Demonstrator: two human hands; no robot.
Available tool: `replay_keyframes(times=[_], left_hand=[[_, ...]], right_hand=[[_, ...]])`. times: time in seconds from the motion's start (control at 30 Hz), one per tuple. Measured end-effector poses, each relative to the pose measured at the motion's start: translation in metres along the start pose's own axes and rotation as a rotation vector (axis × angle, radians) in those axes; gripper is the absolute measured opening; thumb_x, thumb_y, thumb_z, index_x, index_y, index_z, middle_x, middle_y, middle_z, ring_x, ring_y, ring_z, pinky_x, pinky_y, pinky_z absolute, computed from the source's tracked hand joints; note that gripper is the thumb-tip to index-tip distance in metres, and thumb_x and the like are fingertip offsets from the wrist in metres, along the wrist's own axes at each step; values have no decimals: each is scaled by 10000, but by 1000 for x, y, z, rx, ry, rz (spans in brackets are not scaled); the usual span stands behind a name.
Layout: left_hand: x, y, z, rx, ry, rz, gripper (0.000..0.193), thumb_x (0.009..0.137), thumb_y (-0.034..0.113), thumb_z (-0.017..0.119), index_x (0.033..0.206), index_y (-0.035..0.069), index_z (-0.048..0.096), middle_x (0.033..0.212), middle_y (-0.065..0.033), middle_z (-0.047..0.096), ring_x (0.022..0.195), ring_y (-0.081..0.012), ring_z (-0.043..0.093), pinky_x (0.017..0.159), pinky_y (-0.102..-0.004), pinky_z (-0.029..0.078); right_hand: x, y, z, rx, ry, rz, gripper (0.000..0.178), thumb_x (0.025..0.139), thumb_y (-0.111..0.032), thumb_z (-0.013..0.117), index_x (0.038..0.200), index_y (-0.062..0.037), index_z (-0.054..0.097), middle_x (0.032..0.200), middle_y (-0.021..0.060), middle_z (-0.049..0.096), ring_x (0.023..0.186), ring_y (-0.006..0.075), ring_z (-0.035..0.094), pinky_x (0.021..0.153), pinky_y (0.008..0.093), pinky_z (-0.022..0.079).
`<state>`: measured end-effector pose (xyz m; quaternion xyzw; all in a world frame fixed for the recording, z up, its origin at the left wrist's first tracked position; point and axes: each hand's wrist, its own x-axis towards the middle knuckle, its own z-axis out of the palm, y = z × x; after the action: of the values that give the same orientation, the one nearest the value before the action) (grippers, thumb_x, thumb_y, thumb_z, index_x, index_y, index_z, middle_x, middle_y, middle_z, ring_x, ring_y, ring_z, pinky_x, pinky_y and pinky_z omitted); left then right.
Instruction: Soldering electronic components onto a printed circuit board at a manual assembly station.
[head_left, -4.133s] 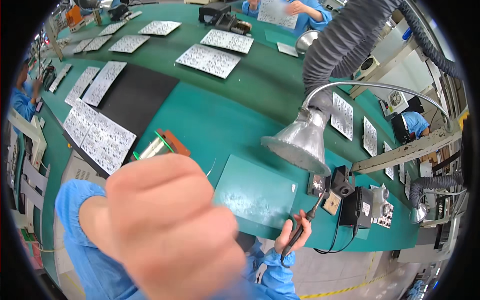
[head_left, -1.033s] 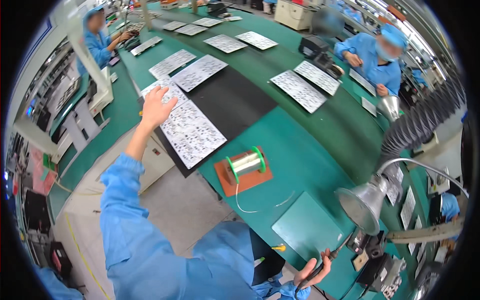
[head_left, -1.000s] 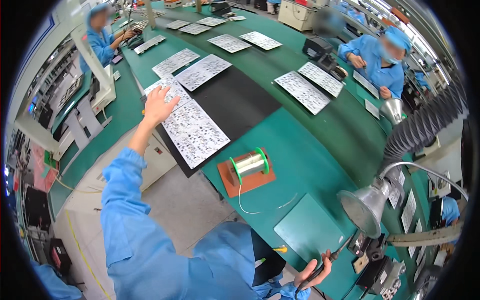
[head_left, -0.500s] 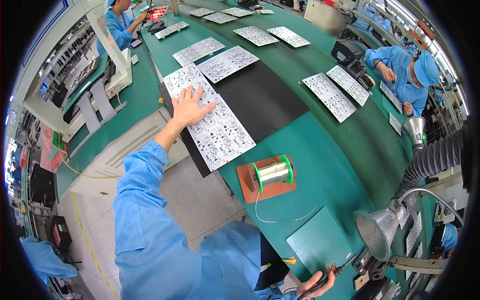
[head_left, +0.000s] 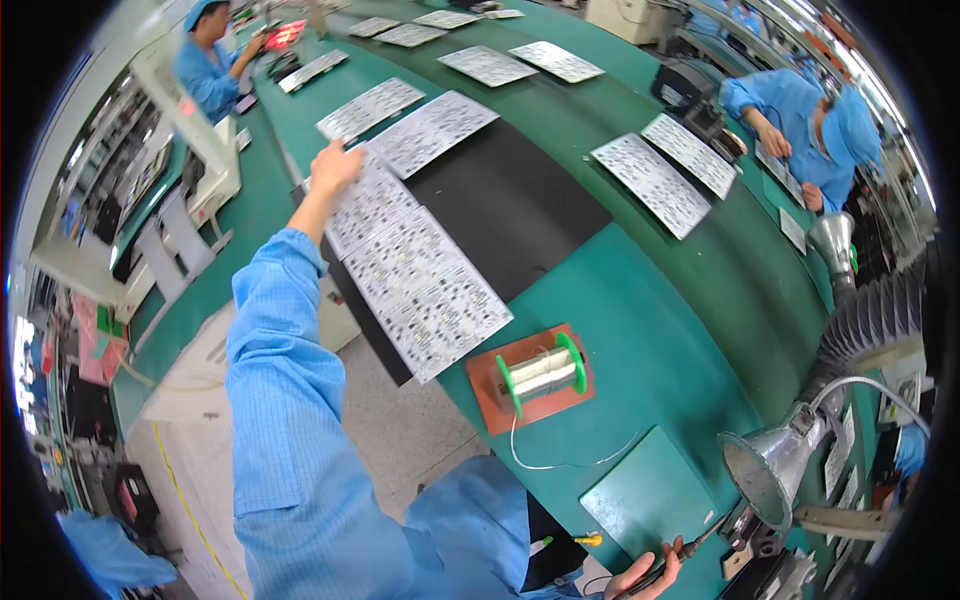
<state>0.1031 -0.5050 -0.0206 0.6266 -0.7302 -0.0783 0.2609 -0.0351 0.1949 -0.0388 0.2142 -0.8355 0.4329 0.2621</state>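
A long white circuit board panel [head_left: 425, 285] lies along the left edge of the black mat [head_left: 530, 200]. My left hand [head_left: 335, 170] is at the panel's far end, fingers bent and closed on its edge; the fingertips are partly hidden. Right beside that hand are two more white circuit boards, one [head_left: 435, 132] on the mat and one [head_left: 370, 108] farther back. Low in the picture, my right hand [head_left: 645, 578] grips a soldering iron [head_left: 688, 550], its tip pointing up and right. A green-flanged solder wire spool [head_left: 543, 373] sits on a brown stand [head_left: 492, 408], its loose wire trailing onto the bench.
A green plate [head_left: 648, 492] lies near my right hand. A metal fume-extraction funnel [head_left: 755, 475] with a grey hose [head_left: 860, 320] stands at right. More circuit boards [head_left: 650, 185] lie across the green bench. One co-worker [head_left: 805, 120] works at far right, another [head_left: 207, 70] at far left.
My left hand has gone from lying spread on the panel's middle to its far end, where the fingers have closed on the edge. My right hand still holds the soldering iron. The view has shifted slightly.
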Motion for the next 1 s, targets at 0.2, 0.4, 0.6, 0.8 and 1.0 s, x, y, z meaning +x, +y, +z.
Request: replay_keyframes(times=[0.2, 0.4, 0.6, 0.8, 1.0], left_hand=[[68, -25, 33, 167, -145, -15, 563, 839, 355, 530, 1229, -50, 545, 1239, -296, 549, 1184, -411, 517, 990, -429, 416], [166, -96, 72, -295, -38, -188, 421, 779, 167, 535, 1046, -154, 587, 1023, -278, 647, 907, -336, 631, 790, -419, 489], [152, -108, 71, -48, -71, -257, 489, 816, 234, 535, 1058, -189, 575, 1092, -253, 630, 988, -317, 598, 868, -390, 460], [177, -114, 69, -322, -99, -334, 493, 821, 267, 526, 1044, -169, 582, 1033, -211, 641, 882, -303, 616, 741, -394, 488], [210, -147, 87, -16, -142, -223, 504, 815, 313, 545, 1063, -123, 588, 964, -174, 644, 794, -274, 615, 605, -396, 479]], right_hand=[[-1, 22, -10, -7, -169, -124, 355, 860, -59, 565, 1185, 17, 444, 1190, 332, 493, 1043, 429, 579, 888, 475, 487], [-1, 26, -16, -6, -255, -73, 346, 869, -55, 530, 1197, -9, 428, 1168, 325, 485, 1082, 427, 561, 900, 467, 464], [9, 22, -19, -115, -308, -67, 350, 798, -51, 574, 1119, -37, 437, 1079, 319, 552, 864, 381, 588, 764, 467, 490], [13, 21, -13, -116, -247, -101, 310, 737, -108, 635, 1002, -53, 483, 944, 266, 602, 721, 332, 561, 639, 434, 460], [13, 23, -10, -86, -169, -135, 318, 736, -124, 638, 1005, -58, 483, 944, 262, 608, 704, 328, 563, 631, 424, 462]])
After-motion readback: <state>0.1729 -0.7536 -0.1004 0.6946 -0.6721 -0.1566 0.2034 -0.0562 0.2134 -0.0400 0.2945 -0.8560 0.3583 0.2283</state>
